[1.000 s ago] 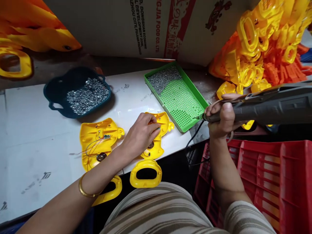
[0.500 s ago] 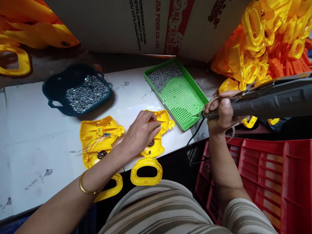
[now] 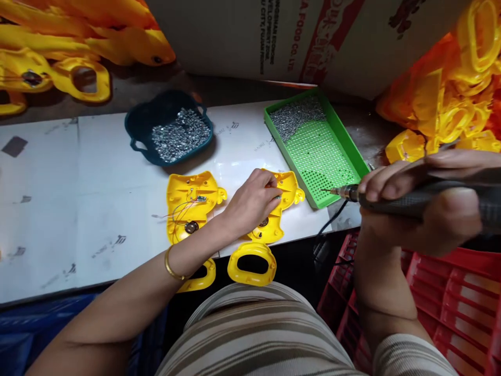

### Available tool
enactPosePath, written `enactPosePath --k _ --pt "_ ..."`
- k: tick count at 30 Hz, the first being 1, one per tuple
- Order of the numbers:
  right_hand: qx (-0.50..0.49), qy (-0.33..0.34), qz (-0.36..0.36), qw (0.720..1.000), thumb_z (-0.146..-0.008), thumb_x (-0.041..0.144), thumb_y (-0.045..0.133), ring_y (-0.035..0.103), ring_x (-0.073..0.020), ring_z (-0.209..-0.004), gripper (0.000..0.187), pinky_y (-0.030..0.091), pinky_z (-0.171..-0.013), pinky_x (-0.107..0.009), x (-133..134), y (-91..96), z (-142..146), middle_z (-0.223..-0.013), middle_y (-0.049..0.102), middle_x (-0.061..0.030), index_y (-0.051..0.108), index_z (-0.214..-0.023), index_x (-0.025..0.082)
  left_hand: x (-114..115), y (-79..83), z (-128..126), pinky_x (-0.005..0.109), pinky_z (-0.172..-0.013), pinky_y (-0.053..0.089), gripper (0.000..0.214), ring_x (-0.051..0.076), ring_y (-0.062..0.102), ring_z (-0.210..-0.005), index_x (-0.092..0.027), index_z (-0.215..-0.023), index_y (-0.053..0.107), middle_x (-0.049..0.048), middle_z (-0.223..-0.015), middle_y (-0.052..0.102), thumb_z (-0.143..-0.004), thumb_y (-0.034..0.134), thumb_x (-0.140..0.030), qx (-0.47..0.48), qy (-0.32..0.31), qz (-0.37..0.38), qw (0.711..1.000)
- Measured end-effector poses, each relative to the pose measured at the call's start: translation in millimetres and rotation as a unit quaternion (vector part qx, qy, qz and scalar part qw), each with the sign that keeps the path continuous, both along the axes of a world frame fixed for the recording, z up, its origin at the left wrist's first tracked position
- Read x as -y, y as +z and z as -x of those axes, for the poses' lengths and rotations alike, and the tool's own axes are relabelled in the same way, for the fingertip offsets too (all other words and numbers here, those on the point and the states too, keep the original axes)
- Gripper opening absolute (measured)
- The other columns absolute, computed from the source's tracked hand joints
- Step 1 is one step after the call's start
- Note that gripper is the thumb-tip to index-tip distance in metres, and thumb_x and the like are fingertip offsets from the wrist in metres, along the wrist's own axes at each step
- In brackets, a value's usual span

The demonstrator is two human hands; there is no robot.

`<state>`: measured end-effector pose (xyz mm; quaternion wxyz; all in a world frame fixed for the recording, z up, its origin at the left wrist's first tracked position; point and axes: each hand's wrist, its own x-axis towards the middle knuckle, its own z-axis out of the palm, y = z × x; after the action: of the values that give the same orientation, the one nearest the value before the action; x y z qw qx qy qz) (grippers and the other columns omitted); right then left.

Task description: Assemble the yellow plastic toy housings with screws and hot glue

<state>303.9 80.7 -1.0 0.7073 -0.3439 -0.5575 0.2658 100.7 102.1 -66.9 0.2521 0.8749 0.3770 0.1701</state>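
— Where are the hands?

— The left hand [image 3: 252, 203] sits near the middle of the view, fingers curled down and nearly pinched together inside a yellow shell [image 3: 288, 181]. A sliver of board [image 3: 278, 197] shows beside the fingertips; I cannot tell whether they grip it or only steady it. Towards 3 o'clock the right hand [image 3: 395, 230] is wrapped tight around a driver [image 3: 415, 202], its bit [image 3: 331, 191] over the near end of the green tray [image 3: 343, 137] at 2 o'clock

— How is this step best done?

— I read it as fetching a screw while the board is steadied. I'd bring the bit squarely onto one head, lift gently, and press the board flat so its hole doesn't drift

— What else is around?

— The other shell [image 3: 180, 201] lies at 9 o'clock, wires [image 3: 176, 211] trailing past its edge, the left forearm [image 3: 199, 248] crossing its near side. A bowl [image 3: 136, 128] is at 10, a carton [image 3: 230, 42] walls off 12 to 1, a red crate [image 3: 434, 297] stands at 4

— Anything in the way?

— The cable [image 3: 331, 223] runs off the worktop [image 3: 117, 156] at 4 o'clock, just beside the tray, and could snag the driver. The shell's loop [image 3: 252, 278] juts past the edge at 6, close to the shirt [image 3: 254, 324], so a nudge might shift it
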Motion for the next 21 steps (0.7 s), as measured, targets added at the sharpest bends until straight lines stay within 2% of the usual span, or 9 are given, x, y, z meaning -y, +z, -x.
enactPosePath --k 3,7,10,13,17,21 --pt "-0.008 0.050 0.037 0.998 -0.084 0.040 0.061 0.048 -0.0136 -0.044 0.012 0.046 -0.042 -0.029 3 7.0 19 -0.054 0.046 0.0038 0.066 -0.085 0.028 0 1.5 -1 0.037 -0.083 0.049 0.019 0.023 0.050 -0.099 -0.014 -0.090 0.072 0.0105 -0.099 0.057 -0.091 0.053 -0.017 -0.003 -0.002 0.001 1.000" --pt "0.010 0.065 0.067 0.996 -0.080 0.046 0.064 0.047 -0.0145 -0.041 0.017 0.043 -0.040 -0.033 -3 -4.7 36 -0.051 0.048 0.0047 0.065 -0.090 0.032 0 1.4 -1 0.037 -0.085 0.048 0.017 0.024 0.050 -0.101 -0.014 -0.087 0.071 0.0101 -0.099 0.058 -0.090 0.055 -0.016 -0.007 0.001 0.003 1.000" --pt "0.038 0.064 0.068 0.995 -0.079 0.052 0.063 0.044 -0.0138 -0.037 0.020 0.043 -0.041 -0.034 -10 -19.5 41 -0.050 0.048 0.0067 0.061 -0.092 0.037 -1 2.5 0 0.036 -0.086 0.047 0.016 0.024 0.049 -0.102 -0.014 -0.084 0.070 0.0098 -0.100 0.057 -0.089 0.055 -0.016 -0.010 -0.002 0.018 1.000" --pt "0.038 0.073 0.060 0.995 -0.080 0.053 0.061 0.044 -0.0141 -0.036 0.021 0.043 -0.041 -0.034 -14 -28.4 42 -0.051 0.049 0.0071 0.060 -0.094 0.037 -2 4.5 0 0.036 -0.087 0.046 0.015 0.023 0.049 -0.103 -0.014 -0.082 0.068 0.0097 -0.102 0.057 -0.089 0.054 -0.015 -0.013 -0.010 0.024 1.000" --pt "0.046 0.081 0.078 0.993 -0.080 0.050 0.061 0.050 -0.0152 -0.041 0.020 0.045 -0.045 -0.035 -14 -29.6 42 -0.056 0.053 0.0057 0.063 -0.095 0.036 -2 6.0 0 0.035 -0.088 0.046 0.019 0.023 0.049 -0.102 -0.014 -0.080 0.067 0.0098 -0.101 0.057 -0.090 0.051 -0.015 -0.018 -0.005 0.026 0.999" --pt "0.038 0.090 0.083 0.992 -0.081 0.047 0.062 0.049 -0.0157 -0.041 0.017 0.043 -0.042 -0.034 -15 -29.0 45 -0.058 0.053 0.0051 0.063 -0.094 0.035 -2 6.0 -2 0.035 -0.086 0.046 0.024 0.023 0.049 -0.102 -0.014 -0.078 0.067 0.0097 -0.097 0.057 -0.092 0.048 -0.016 -0.033 -0.001 0.038 0.999"
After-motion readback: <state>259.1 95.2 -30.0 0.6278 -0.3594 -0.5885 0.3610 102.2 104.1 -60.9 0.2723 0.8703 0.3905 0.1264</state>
